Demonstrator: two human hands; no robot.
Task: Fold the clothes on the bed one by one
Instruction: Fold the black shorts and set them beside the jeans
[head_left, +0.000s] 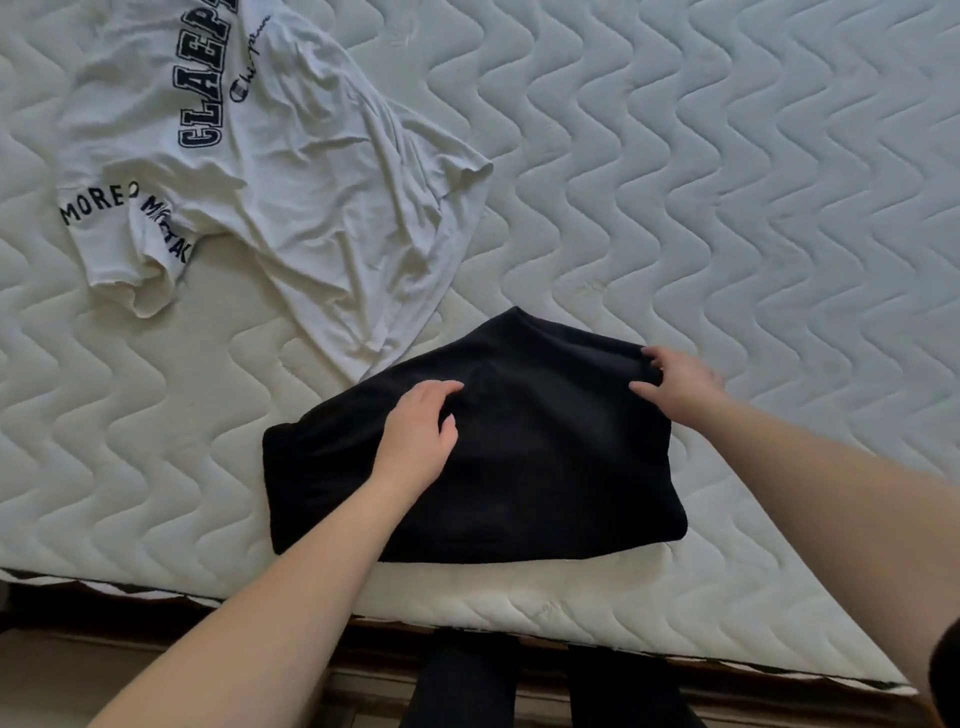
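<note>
A black garment lies folded into a compact block near the front edge of the bed. My left hand rests on its upper left part, fingers loosely bent against the cloth. At the garment's far right corner, my right hand pinches the black fabric between thumb and fingers. A white T-shirt with dark lettering lies spread and wrinkled at the upper left, its lower hem touching the black garment's far edge.
The quilted white mattress fills most of the view, bare to the right. Its front edge runs below the black garment, with the dark bed frame and my dark-clad legs underneath.
</note>
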